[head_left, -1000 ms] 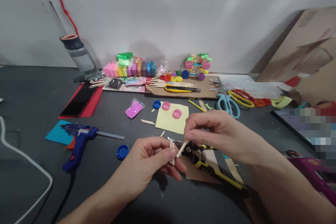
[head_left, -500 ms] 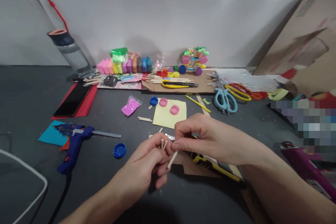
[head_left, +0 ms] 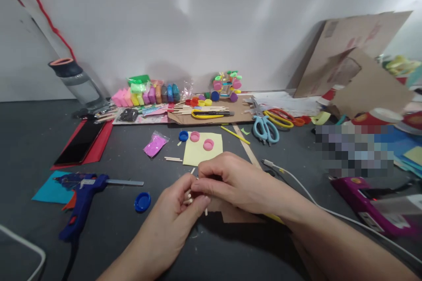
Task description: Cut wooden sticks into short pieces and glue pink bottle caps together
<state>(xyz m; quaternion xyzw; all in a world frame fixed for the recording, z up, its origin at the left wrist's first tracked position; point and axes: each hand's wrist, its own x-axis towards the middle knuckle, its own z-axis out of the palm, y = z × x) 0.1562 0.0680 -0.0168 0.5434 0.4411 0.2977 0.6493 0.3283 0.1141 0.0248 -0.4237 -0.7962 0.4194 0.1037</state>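
Note:
My left hand [head_left: 171,224] is closed around several short wooden sticks [head_left: 188,197], whose pale ends poke out between thumb and fingers. One more stick end [head_left: 206,212] shows below the left thumb. My right hand [head_left: 231,180] meets it from the right, thumb and fingers pinched on the sticks; its fingertips are partly hidden. Under the hands lies a piece of brown cardboard [head_left: 237,216]. Just beyond them is a yellow paper square [head_left: 194,156] bearing two pink bottle caps [head_left: 209,145]. A blue cap [head_left: 183,136] sits at its left corner, and loose sticks [head_left: 173,159] lie beside it.
On the left are a blue hot glue gun [head_left: 79,202], a blue lid [head_left: 143,202] and a phone [head_left: 79,142]. Scissors [head_left: 265,129], a utility knife [head_left: 211,114] and clay packs [head_left: 148,94] line the back. A white cable [head_left: 306,193] crosses at right.
My right hand has moved in against my left, and its stick is now mostly hidden. My left thumb has folded over the bundle. The view has shifted, showing more of the right side.

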